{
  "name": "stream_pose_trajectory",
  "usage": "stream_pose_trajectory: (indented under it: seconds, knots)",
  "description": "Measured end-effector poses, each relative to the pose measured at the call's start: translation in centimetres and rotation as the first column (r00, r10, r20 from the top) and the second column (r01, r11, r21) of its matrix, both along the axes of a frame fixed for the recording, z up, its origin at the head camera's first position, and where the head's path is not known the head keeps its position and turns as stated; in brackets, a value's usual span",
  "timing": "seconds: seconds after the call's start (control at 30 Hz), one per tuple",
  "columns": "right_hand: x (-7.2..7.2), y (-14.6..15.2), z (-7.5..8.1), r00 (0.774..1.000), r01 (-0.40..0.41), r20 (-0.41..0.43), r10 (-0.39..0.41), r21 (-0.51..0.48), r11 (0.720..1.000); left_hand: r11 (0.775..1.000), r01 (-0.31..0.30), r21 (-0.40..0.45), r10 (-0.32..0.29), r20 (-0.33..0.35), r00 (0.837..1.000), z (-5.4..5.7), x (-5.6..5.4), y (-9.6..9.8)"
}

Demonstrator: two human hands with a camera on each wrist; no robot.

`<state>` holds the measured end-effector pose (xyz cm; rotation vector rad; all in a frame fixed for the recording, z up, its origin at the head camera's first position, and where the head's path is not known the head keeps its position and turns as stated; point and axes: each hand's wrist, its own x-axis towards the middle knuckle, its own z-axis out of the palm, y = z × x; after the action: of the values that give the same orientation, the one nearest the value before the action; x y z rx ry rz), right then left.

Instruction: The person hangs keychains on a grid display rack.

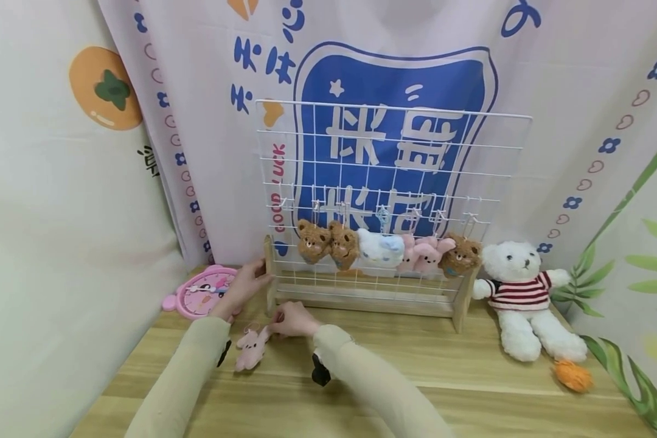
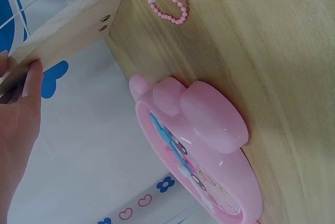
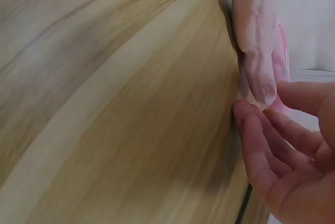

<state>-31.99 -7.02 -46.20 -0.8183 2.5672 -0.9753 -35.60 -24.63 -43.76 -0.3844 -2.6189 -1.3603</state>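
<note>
My left hand (image 1: 247,283) grips the left wooden upright (image 1: 270,274) of a white wire grid rack (image 1: 361,289), thumb and fingers on either side of the wood in the left wrist view. On the table lies a small pink bunny plush keychain (image 1: 250,351), its long ear reaching toward my right hand (image 1: 294,319). That hand pinches the ear's tip between thumb and fingers in the right wrist view, where the pink plush (image 3: 256,41) shows only in part. A pink bead loop (image 2: 175,12) belongs to the plush.
Brown bear plushes (image 1: 313,242), a white-and-blue plush (image 1: 380,249) and pink bunny plushes (image 1: 428,254) hang from the grid. A pink clock (image 1: 199,299) lies left of the rack. At right sit a white teddy bear (image 1: 517,292) and an orange crumpled item (image 1: 573,376).
</note>
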Motion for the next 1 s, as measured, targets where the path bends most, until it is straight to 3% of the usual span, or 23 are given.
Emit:
stream_pose_trajectory:
  seconds: [0.17, 0.5, 0.77, 1.0]
  knots:
    - [0.0, -0.2, -0.3, 1.000, -0.007, -0.009, 0.007, -0.006, 1.000, 1.000, 0.001, 0.000, -0.001, 0.003, 1.000, 0.0, -0.1, 0.2]
    - [-0.5, 1.2, -0.3, 0.996, 0.015, 0.092, -0.011, -0.048, 0.999, 1.000, 0.002, 0.005, -0.002, 0.016, 1.000, 0.1, 0.0, 0.1]
    - [-1.9, 4.1, 0.1, 0.967, 0.021, 0.253, 0.005, -0.099, 0.995, 1.000, -0.014, 0.008, 0.014, 0.032, 0.999, 0.2, 0.1, 0.2]
    - [-2.4, 5.3, 0.2, 0.957, 0.016, 0.289, 0.014, -0.101, 0.995, 1.000, -0.008, 0.019, 0.008, 0.016, 1.000, 0.2, 0.1, 0.5]
